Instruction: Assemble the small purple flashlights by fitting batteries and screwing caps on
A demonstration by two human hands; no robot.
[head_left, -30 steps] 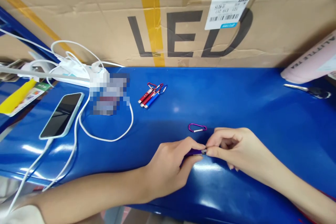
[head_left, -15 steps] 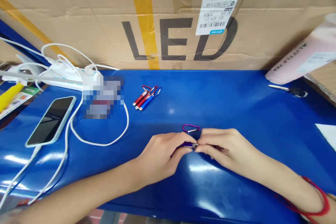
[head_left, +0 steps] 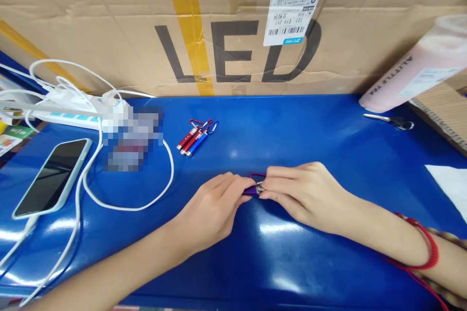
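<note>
My left hand (head_left: 215, 206) pinches a small purple cylinder (head_left: 251, 191) between thumb and fingers. At its silvery right end, the fingertips of my right hand (head_left: 306, 194) are closed; whether they grip that end or a tiny part on it is too small to tell. Just behind the fingertips lies a purple carabiner (head_left: 257, 175), partly covered by my right hand. Farther back on the blue table (head_left: 292, 131), two red penlights (head_left: 191, 141) and a blue one (head_left: 197, 145) lie side by side, with carabiners at their upper ends.
A phone (head_left: 53, 177) with a white cable and a power strip (head_left: 65, 114) are at the left. Behind stands a large cardboard box (head_left: 120, 48). At the right are a pink bottle (head_left: 408, 68), a key (head_left: 390, 120) and white paper (head_left: 448, 187).
The camera view has shifted slightly. Both hands have moved a little toward the purple carabiner, and my right hand now covers part of it. More of the purple cylinder shows.
</note>
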